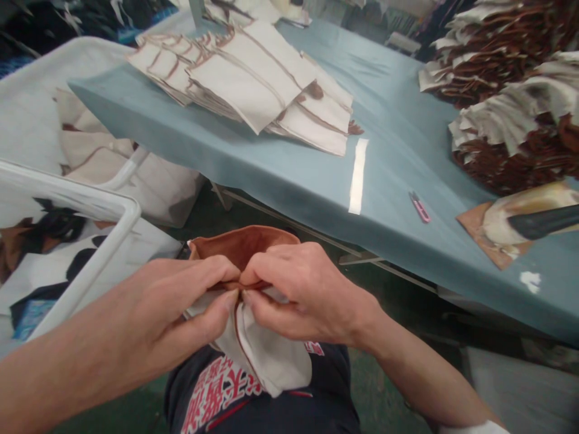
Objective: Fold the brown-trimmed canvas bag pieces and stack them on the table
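Blue-grey cloth covers the desk (398, 126). It carries a fanned stack of cream panels (253, 78) with brown trim toward its far left corner, and 2 heaps of cream-and-brown pieces (506, 48) along its right edge. A white bin (117, 217) stands to the left, below the desk's edge.

The cream pouch (266, 355) is not on the desk. It hangs over the person's lap in front of the near edge, with its brown lining (239, 244) turned up. The left hand (172, 307) has a narrow grip, thumb and forefinger pinched on the rim fold. The right hand (307, 289) pinches the same fold, fingertips touching the left's.

With so little fabric caught, the fold could slip free, and the loose body would probably sag or twist. A pale tape strip (358, 176) and small pink snips (420, 207) lie near the near edge, where a swung sleeve or cloth could sweep the snips off.
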Demonstrator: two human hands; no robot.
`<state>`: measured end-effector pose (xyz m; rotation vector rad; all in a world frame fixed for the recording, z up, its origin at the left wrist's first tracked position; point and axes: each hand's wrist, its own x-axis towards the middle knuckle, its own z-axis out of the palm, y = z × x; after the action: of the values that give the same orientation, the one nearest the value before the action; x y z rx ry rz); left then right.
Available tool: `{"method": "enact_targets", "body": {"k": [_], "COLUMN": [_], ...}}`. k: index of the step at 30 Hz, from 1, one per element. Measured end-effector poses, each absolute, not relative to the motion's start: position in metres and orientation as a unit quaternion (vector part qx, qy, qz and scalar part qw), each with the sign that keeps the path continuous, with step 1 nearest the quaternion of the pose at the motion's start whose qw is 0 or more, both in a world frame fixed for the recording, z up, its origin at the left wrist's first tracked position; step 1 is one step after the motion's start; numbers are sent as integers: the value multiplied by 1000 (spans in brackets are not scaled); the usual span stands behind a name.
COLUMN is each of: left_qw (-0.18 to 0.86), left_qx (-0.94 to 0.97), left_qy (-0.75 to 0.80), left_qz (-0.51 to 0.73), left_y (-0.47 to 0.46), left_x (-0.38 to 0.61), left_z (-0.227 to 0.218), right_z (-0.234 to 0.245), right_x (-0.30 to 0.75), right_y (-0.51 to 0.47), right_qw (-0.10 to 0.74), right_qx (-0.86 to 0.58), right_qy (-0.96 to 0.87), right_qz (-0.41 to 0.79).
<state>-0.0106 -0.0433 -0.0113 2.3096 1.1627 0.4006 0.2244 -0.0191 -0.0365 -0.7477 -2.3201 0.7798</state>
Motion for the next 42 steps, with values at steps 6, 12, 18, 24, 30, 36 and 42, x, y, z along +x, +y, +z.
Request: {"method": "enact_targets", "body": {"k": [6, 12, 18, 24, 30, 36, 42], "left_qw": [197, 283, 351, 258, 225, 298, 335], "left_qx": [882, 835, 817, 848, 861, 850, 847], "left_qy": [377, 375, 354, 354, 346, 313, 282], "left_qz": [203, 288, 290, 299, 297, 303, 300], "left_y": [-37, -47, -50, -47, -39, -31, -28], "left_x": [3, 7, 5, 9, 1, -3, 8], "left_z": [-9, -28, -45, -34, -29, -34, -29], "right_z": [-29, -45, -52, -34, -51, -48, -32], "right_x": [228, 234, 248, 244, 233, 248, 254], "right_y": [-25, -20, -14, -6, -4, -12, -6], "right_qw": [325, 340, 284, 255, 269, 283, 225], "right_qx": [-276, -260, -256, -260, -219, -212, -204], "right_qy": [-871, -720, -696, -803, -807, -861, -798], "right_qz": [244, 547, 608, 471, 478, 366, 521]}}
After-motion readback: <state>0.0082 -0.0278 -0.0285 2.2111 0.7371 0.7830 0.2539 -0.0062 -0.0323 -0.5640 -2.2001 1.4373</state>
